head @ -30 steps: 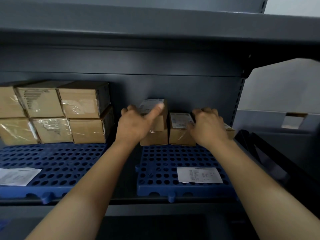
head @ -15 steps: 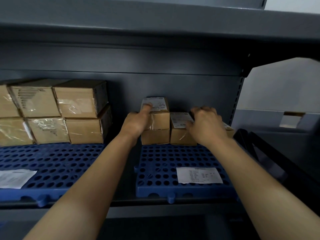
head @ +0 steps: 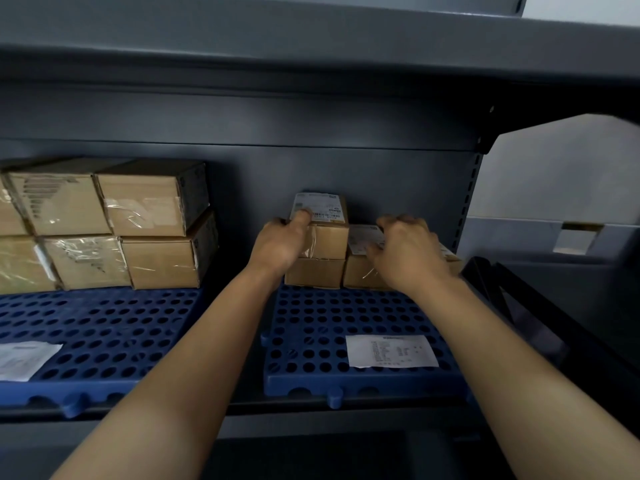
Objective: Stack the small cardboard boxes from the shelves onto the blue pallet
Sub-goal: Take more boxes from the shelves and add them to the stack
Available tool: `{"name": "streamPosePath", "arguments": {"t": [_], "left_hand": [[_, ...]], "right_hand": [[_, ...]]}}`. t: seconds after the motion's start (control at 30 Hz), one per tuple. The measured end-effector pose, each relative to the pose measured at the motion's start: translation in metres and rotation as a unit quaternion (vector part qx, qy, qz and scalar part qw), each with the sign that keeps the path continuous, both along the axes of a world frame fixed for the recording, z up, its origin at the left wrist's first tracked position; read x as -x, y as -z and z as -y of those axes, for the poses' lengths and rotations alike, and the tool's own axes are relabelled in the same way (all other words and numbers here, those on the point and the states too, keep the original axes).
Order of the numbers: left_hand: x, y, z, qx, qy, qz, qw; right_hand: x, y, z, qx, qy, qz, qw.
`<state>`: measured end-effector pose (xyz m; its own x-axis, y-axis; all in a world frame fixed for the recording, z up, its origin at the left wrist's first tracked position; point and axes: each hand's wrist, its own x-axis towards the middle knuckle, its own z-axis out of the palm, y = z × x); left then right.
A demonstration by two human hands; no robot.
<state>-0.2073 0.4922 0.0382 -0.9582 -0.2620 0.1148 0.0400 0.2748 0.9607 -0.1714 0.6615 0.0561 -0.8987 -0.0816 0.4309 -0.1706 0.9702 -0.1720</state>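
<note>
Several small cardboard boxes stand at the back of the right blue pallet (head: 346, 327) on the shelf. The top box (head: 329, 233), with a white label, sits on a lower box (head: 317, 273). My left hand (head: 282, 242) grips the top box at its left side, thumb on the label. To the right stands another small box (head: 356, 268) with a label on top. My right hand (head: 407, 254) is curled over that box and hides most of it. The corner of one more box (head: 453, 259) shows behind my right hand.
A left blue pallet (head: 104, 327) carries several larger taped cardboard boxes (head: 149, 223) in two layers. Paper slips lie on both pallets, one at the right (head: 391, 350), one at the left (head: 24, 358). The shelf above hangs low. A dark frame (head: 512, 292) stands to the right.
The top small box has gone from tilted in my left hand to sitting flat on the lower box. My left hand has slid down its left side. My right hand barely moved.
</note>
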Motion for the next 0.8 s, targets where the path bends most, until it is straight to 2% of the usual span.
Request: {"name": "streamPosePath", "arguments": {"t": [0.43, 0.8], "left_hand": [[-0.004, 0.004, -0.004, -0.008, 0.01, 0.01, 1.0], [-0.009, 0.003, -0.004, 0.021, -0.02, -0.065, 0.997]], "right_hand": [[0.002, 0.005, 0.001, 0.005, -0.007, -0.005, 1.0], [0.005, 0.004, -0.013, 0.023, -0.003, -0.009, 1.0]]}}
